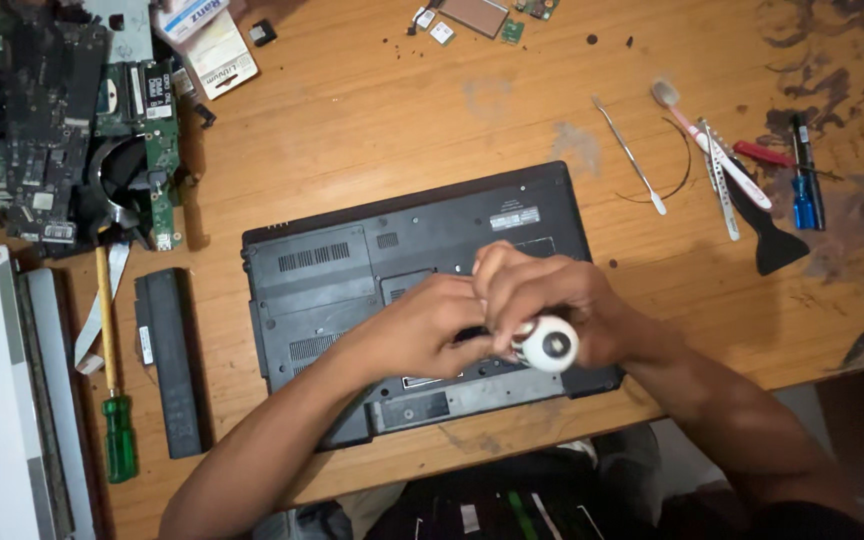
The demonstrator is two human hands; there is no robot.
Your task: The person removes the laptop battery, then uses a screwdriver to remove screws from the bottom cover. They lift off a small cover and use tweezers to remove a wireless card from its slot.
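Both hands, right (pixel 552 300) and left (pixel 422 330), w/ fingers closed on white-capped screwdriver (pixel 549 345), upright over laptop base (pixel 352 270) on worktop (pixel 372 120). Driver likely light, stiff; grip handle. Plastic base prob. scratch-prone.

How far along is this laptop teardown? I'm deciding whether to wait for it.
Early on. Done: the battery lies out beside the upside-down laptop, its bay empty. In hand: both hands, left hand and right hand, grip a white-capped screwdriver held over the base near its front edge. Left: the bottom cover still sits in place, and nothing has been lifted off it.
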